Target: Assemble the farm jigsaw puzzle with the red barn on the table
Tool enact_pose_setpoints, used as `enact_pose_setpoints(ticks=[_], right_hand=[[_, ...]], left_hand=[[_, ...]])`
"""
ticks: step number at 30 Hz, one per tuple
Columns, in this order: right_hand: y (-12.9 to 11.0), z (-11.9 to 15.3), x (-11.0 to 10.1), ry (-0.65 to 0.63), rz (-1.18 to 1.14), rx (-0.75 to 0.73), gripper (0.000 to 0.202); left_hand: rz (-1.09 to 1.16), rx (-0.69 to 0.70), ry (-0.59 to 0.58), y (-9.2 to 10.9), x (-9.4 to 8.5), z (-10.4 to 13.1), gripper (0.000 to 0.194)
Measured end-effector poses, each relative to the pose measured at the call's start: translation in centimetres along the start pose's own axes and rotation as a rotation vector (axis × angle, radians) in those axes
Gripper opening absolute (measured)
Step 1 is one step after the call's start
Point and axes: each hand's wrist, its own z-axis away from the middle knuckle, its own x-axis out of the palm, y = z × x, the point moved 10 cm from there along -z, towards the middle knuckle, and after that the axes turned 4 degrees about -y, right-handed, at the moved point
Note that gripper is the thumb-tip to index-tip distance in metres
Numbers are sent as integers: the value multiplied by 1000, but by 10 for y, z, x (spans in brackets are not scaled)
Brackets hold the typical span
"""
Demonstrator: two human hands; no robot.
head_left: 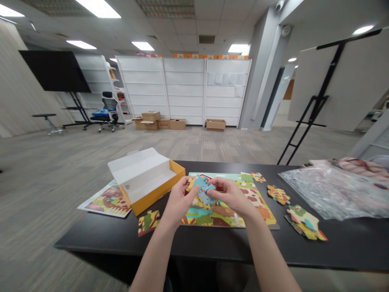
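Note:
Both my hands meet over the middle of a colourful jigsaw puzzle (pixel 227 211) that lies on the black table. My left hand (pixel 182 196) pinches light-blue jigsaw puzzle pieces (pixel 203 187), with a yellowish piece showing by its fingertips. My right hand (pixel 227 192) grips the same light-blue pieces from the other side. How many pieces are between the hands I cannot tell. Loose puzzle pieces (pixel 148 222) lie left of my left forearm. To the right of the puzzle are a small stack of pieces (pixel 304 221) and another group of pieces (pixel 278 194).
An open yellow box (pixel 158 192) with a white inside stands at the left, partly over a printed picture sheet (pixel 106 200). Clear plastic packaging (pixel 328 190) covers the right side of the black table (pixel 212 247). Another piece (pixel 258 177) lies by the puzzle's far right corner.

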Motion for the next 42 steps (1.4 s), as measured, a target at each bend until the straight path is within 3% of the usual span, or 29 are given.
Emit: enact_pose_setpoints(ticks=[6, 15, 23, 34, 42], right_hand=[[4, 6, -5, -35, 34, -1, 33], [0, 7, -6, -25, 6, 4, 32], [-4, 2, -7, 107, 3, -23, 29], [-8, 5, -21, 278, 113, -50, 26], [-10, 4, -11, 182, 211, -50, 18]], left_hand=[[64, -58, -14, -10, 10, 3, 47], [25, -4, 12, -9, 12, 4, 47], [-24, 95, 91, -9, 2, -1, 38], [-97, 113, 62, -10, 12, -7, 33], [-229, 108, -21, -7, 4, -5, 44]])
